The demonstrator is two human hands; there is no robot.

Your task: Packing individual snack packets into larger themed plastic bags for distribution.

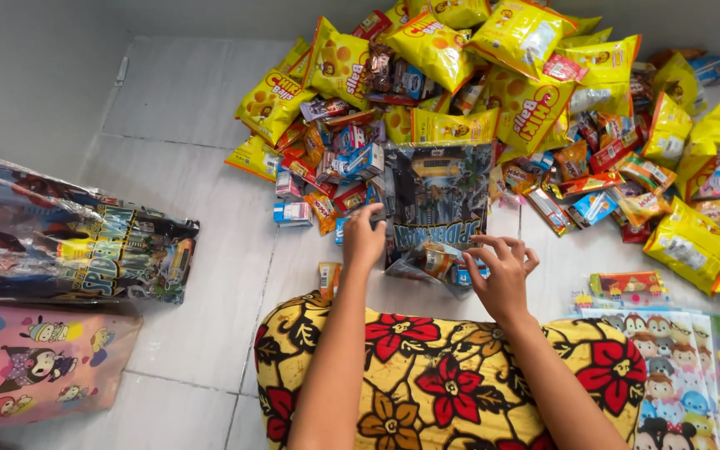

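A printed plastic gift bag [435, 200] with a dark cartoon picture lies flat on the white tiled floor in front of me, a few small snacks showing inside its near end. My left hand [362, 240] grips its left edge near the opening. My right hand [502, 268] pinches the bag's near right corner with curled fingers. Just beyond the bag spreads a big heap of yellow snack packets [527, 100] and small wrapped sweets [335, 158]. My lap, covered in yellow cloth with red flowers [452, 375], fills the bottom of the view.
A stack of filled dark cartoon bags [68, 242] lies at the left, with a pink cartoon bag [35, 367] below it. Flat unfilled pastel cartoon bags [677, 350] lie at the lower right. One small orange sweet [329, 279] rests by my knee. A grey wall runs along the left.
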